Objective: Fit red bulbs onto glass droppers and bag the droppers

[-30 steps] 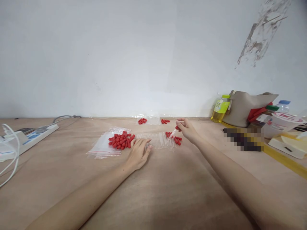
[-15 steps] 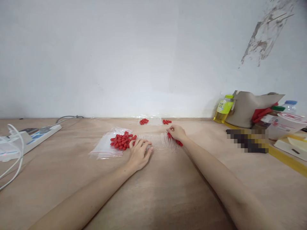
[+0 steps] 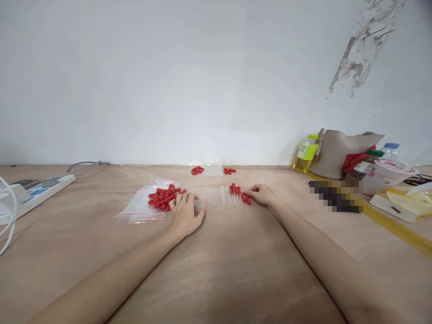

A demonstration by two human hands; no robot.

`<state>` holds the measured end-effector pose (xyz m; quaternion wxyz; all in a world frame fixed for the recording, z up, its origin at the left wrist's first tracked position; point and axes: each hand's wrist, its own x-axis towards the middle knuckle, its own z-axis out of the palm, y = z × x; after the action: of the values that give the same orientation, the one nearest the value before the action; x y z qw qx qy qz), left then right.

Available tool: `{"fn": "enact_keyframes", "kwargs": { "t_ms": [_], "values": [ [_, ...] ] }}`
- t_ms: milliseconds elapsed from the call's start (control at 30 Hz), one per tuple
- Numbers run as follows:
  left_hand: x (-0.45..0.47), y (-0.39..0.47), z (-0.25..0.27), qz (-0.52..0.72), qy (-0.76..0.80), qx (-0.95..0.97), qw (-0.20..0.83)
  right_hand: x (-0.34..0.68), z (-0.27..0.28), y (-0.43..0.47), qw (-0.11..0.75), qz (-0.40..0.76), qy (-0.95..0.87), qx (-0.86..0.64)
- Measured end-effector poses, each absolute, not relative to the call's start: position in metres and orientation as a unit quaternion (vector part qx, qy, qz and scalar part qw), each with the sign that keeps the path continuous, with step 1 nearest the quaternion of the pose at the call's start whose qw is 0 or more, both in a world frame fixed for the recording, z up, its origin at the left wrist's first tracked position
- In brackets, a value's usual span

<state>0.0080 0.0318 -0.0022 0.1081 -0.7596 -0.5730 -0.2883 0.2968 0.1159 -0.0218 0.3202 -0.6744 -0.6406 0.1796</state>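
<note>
**Light and Small: A Gentle Pinch Is Enough**

From the left, we find plastic bags (image 3: 135, 209) beyond the fingers of the left hand (image 3: 185, 215), with a heap of red bulbs (image 3: 160, 198) on them, right beside those fingers. The bulbs look rubbery, so we judge them light, soft and grippy (they should forgive a hard squeeze); we would pinch one by its neck.

The left hand lies palm down, fingers loosely spread and thumb apart; we cannot tell whether anything is under it. Just to its right runs a row of clear tubes (image 3: 212, 198). We take them for glass or hard plastic: light, stiff, slick, apt to roll, perhaps fragile. We would hold each near its middle, away from the thin tip.

Farther right, near the right hand (image 3: 262, 195), sit tubes with red ends (image 3: 234, 189); there the red end should give the surer grip. A few more bulbs (image 3: 247, 198) lie at the right hand's fingertips, which are drawn narrow; we cannot tell whether they pinch one.
</note>
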Motion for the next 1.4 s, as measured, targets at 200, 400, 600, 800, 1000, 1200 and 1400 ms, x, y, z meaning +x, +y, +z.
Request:
{"fn": "enact_keyframes", "kwargs": {
  "t_ms": [200, 400, 600, 800, 1000, 1200, 1400],
  "values": [
    [0.006, 0.033, 0.001, -0.279, -0.556, -0.772, 0.133, 0.293, -0.03, 0.121, 0.338, 0.19, -0.628, -0.675],
    [0.013, 0.055, 0.006, -0.269, -0.55, -0.772, 0.173, 0.297, -0.032, 0.119, 0.355, 0.192, -0.633, -0.66],
    [0.029, 0.079, 0.008, -0.204, -0.604, -0.749, 0.181, 0.299, -0.027, 0.112, 0.343, 0.199, -0.637, -0.661],
    [0.042, 0.091, 0.013, -0.138, -0.653, -0.725, 0.168, 0.296, -0.026, 0.115, 0.332, 0.204, -0.629, -0.672],
    [0.043, 0.094, 0.019, -0.133, -0.659, -0.729, 0.124, 0.296, -0.031, 0.12, 0.388, 0.187, -0.595, -0.678],
    [0.023, 0.073, 0.033, -0.144, -0.594, -0.79, 0.048, 0.289, -0.02, 0.113, 0.482, 0.134, -0.569, -0.653],
    [0.0, 0.042, 0.018, -0.239, -0.424, -0.873, 0.031, 0.252, -0.003, 0.086, 0.551, 0.085, -0.657, -0.507]
  ]
}}
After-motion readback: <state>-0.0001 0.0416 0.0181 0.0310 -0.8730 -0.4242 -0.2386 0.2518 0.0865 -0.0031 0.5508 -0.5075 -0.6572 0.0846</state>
